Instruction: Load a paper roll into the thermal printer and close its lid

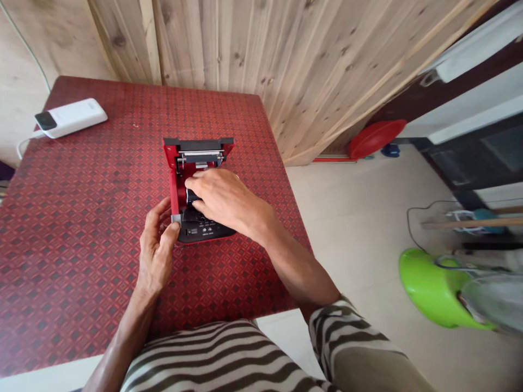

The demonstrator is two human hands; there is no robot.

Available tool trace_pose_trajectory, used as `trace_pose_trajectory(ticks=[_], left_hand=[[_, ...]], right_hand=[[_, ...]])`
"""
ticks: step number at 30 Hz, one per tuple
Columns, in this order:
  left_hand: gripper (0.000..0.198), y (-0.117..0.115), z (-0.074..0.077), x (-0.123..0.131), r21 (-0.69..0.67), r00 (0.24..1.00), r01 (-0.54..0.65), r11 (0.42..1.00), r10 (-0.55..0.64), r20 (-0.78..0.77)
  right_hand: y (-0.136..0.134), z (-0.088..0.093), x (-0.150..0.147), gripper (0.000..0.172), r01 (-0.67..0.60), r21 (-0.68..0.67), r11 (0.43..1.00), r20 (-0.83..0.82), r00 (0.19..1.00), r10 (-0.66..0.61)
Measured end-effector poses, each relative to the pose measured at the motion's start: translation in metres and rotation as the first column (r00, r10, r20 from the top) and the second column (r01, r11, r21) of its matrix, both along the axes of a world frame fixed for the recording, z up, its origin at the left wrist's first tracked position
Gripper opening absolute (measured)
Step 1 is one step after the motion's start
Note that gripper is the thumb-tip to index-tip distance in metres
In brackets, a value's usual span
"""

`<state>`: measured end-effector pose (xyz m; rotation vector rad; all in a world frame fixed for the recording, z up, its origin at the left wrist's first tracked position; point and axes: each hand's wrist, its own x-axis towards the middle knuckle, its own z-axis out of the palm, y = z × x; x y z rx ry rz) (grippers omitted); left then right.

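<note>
On the red patterned table (102, 228), the opened red-and-black device (200, 232) could slip if the left hand (156, 245), pinching its near left corner, loosens while the right hand (224, 198) grips the dark cylinder (189, 197) inside it.

The one view looks from the person's head, forward and steeply down over the striped shirt (220, 356) onto the red patterned tabletop (102, 218), near the opened printer (202, 232), wide enough to include plank wall (229, 54) and floor (347, 245).
</note>
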<state>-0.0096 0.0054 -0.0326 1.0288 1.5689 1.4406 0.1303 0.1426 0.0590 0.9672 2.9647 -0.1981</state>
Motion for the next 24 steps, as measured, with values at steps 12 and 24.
trace_pose_trajectory(ticks=[12, 24], left_hand=[[0.051, 0.0, -0.004, -0.005, 0.002, 1.0, 0.0, 1.0, 0.0, -0.004], [0.061, 0.001, -0.02, -0.012, -0.015, 0.998, -0.04, 0.999, 0.039, -0.041]], right_hand=[[-0.051, -0.039, 0.125, 0.029, 0.299, -0.466, 0.833, -0.724, 0.412, -0.553], [-0.069, -0.11, 0.122, 0.042, 0.203, -0.618, 0.76, -0.606, 0.492, -0.625]])
